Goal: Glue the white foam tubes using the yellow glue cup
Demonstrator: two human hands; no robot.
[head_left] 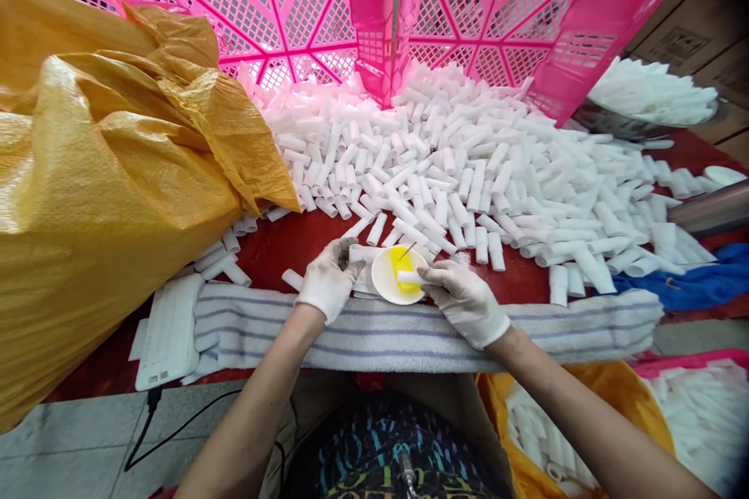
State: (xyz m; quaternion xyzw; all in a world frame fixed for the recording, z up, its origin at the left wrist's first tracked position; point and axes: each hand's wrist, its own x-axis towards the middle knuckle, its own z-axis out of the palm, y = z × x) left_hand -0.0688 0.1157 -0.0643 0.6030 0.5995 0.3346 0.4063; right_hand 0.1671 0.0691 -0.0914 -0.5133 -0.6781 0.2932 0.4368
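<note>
My right hand (465,300), in a white glove, pinches a short white plastic tube (408,277) between thumb and fingers. The tube lies over a yellow pad (401,259) in a round white dish (383,281). A thin dark stick (408,251) rises from the pad. Left of the dish is my left hand (331,281), also gloved, with its fingers curled closed beside a whitish, see-through piece (363,254). Whether the fingers grip that piece is hard to see. Just beyond both hands a large heap of white tubes (433,164) covers the red tabletop (263,242).
Pink plastic crates (313,12) stand behind the heap. At the left bulges a yellow woven sack (117,164). A striped towel (380,335) runs along the front edge, beside a white power bank (169,327) with a cable. A metal bowl (620,121) of tubes is at right.
</note>
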